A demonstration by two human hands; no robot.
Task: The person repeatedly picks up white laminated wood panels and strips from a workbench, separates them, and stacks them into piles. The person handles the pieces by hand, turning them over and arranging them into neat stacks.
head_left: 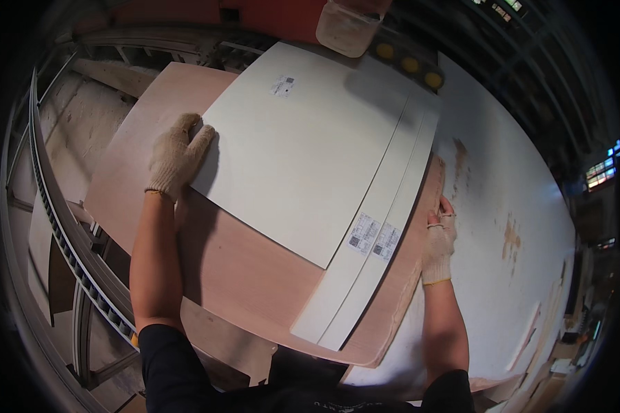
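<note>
A wide white panel (289, 151) and two narrow white strips (375, 227) lie side by side on a larger reddish-brown board (255, 258). Printed labels are stuck on the panel and the strips. My left hand (179, 155), in a knitted glove with bare forearm behind it, rests at the panel's left edge. Its thumb stands apart from the fingers, and the fingertips touch the edge. My right hand (439, 241), in a glove that leaves fingertips bare, grips the brown board's rough right edge, beyond the strips. Part of its fingers is hidden.
A white-topped surface (489, 268) with brown stains extends on the right. On the left runs a curved roller rail (76, 255) with metal framing. A machine part with yellow round pieces (410, 65) and a translucent container (348, 31) stand over the panels' far end.
</note>
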